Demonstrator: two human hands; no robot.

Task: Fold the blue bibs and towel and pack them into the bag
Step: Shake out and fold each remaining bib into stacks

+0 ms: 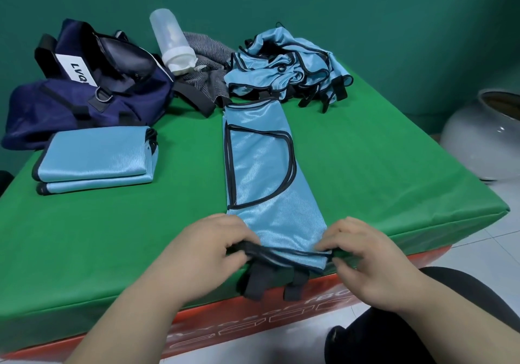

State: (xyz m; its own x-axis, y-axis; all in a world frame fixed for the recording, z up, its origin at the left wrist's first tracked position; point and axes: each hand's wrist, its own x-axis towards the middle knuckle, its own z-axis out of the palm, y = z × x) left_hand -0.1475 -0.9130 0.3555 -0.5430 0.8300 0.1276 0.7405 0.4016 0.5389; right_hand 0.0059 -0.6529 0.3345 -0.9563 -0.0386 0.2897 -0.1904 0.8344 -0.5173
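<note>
**Both hands pinch the near edge of a long folded bib**

Your left hand [202, 251] has its fingers curled and pinches the near left corner of the blue bib [261, 166]. Your right hand [368, 256] does the same at the near right corner, fingers bent over the dark-trimmed hem. The edge is lifted slightly between them.

Both forearms reach in from the near side, angled toward each other, with the backs of the hands facing up.

The bib lies on the green counter [394, 166] as a narrow strip that runs from your hands toward the far side. Two black straps [256, 282] hang from its near end over the front of the counter.

To the left, a stack of folded bibs [95, 158] lies flat. Just beyond the stack sits the navy bag [84, 90], unzipped, with a white label on it.

At the far end of the strip is a loose pile of unfolded bibs [287, 65]. Between that pile and the bag lies the crumpled grey towel [208, 62], with a clear plastic bottle [171, 42] tilted on it.

A white pot [478, 138] stands on the floor off the right side of the counter.
</note>
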